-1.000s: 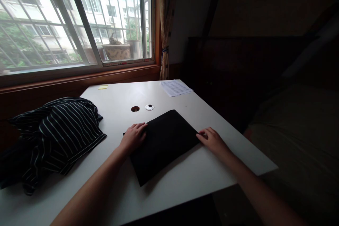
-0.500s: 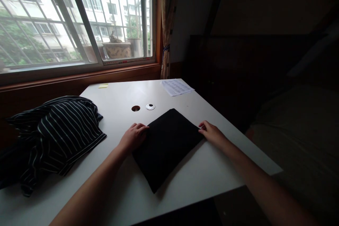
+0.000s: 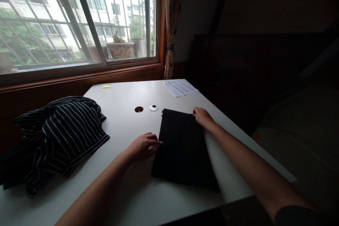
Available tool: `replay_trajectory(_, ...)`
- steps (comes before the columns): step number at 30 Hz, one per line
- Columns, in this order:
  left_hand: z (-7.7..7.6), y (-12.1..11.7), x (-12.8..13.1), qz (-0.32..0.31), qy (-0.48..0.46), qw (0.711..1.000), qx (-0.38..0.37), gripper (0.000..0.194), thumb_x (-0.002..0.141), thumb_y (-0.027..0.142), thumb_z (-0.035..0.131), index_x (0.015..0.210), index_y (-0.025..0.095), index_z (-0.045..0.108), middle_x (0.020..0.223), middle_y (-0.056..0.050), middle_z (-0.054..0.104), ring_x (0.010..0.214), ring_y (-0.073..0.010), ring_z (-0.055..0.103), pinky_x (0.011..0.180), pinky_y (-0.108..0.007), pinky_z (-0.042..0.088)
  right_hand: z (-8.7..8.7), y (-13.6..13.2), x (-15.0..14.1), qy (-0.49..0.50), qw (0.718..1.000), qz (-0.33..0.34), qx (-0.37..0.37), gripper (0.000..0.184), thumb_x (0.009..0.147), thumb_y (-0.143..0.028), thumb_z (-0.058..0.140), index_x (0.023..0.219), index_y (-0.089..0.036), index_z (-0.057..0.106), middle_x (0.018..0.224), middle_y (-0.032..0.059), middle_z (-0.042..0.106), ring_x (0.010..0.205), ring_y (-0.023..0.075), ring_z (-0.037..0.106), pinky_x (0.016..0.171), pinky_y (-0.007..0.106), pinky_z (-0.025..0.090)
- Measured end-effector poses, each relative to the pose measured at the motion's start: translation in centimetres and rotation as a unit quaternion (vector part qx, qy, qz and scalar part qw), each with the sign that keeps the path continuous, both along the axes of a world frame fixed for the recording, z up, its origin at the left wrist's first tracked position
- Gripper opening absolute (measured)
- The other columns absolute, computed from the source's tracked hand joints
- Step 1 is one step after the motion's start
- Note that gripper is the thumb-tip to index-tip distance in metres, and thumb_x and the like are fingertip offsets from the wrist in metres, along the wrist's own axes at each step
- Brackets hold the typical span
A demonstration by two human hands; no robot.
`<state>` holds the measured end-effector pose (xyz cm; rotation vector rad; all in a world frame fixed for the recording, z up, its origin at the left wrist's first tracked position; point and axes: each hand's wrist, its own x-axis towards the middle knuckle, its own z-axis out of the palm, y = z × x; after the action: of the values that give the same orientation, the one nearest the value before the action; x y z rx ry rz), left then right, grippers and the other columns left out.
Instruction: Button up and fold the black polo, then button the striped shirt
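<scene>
A folded black garment (image 3: 182, 148) lies flat on the white table, its narrower end away from me and its wider edge towards me; its exact kind does not show. At its far right corner, my right hand (image 3: 203, 117) is closed, pinching the cloth between thumb and fingers. My left hand (image 3: 145, 145) is at the left edge, fingers bent and fingertips on the cloth in a loose pinch.
A heap of black cloth with white stripes (image 3: 71, 130) lies at the left of the white table (image 3: 124, 113). Beyond the garment are a round cable hole (image 3: 139, 109), its loose cover (image 3: 153, 107), printed sheets (image 3: 180, 88) and a yellow note (image 3: 106, 85). A barred window (image 3: 119, 17) is behind.
The black garment has turned counterclockwise on the table, its right corner swinging away from me. My right hand has moved farther away with that corner, and my left hand has shifted to the right.
</scene>
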<state>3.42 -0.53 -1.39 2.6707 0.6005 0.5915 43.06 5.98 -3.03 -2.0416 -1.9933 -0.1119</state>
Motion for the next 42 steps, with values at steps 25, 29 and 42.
replay_trajectory(25,0.7,-1.3,1.1,-0.037,-0.014,0.999,0.005,0.036,0.084,0.016,0.059,0.116,0.028,0.070,0.119,-0.009,0.061,0.103,-0.0230,0.055,0.088,-0.037,0.052,-2.1,2.5,-5.6,0.031,0.996,0.040,0.074,0.031,0.091,-0.020,0.051,0.121,-0.016,0.059,0.121,0.0167,0.054,0.114,0.0311,0.049,0.103,0.042,0.037)
replay_trajectory(29,1.0,-1.0,0.6,-0.034,0.036,0.997,0.053,0.051,0.081,0.010,0.060,0.126,0.032,0.063,0.128,-0.005,0.060,0.116,-0.0274,0.049,0.100,-0.047,0.046,-2.3,-0.6,-5.4,0.045,0.995,0.056,0.076,0.035,0.092,-0.029,0.053,0.125,-0.020,0.058,0.133,0.0146,0.050,0.122,0.0312,0.047,0.108,0.044,0.035)
replay_trajectory(42,0.7,-1.3,2.0,-0.055,0.050,0.987,0.140,0.018,0.090,0.018,0.058,0.104,0.023,0.068,0.100,-0.005,0.067,0.101,-0.0219,0.057,0.092,-0.040,0.044,-0.7,-7.6,-2.8,0.195,0.978,0.012,-0.067,0.043,0.086,-0.044,0.061,0.123,-0.024,0.056,0.090,0.0039,0.065,0.081,0.0209,0.062,0.072,0.030,0.045)
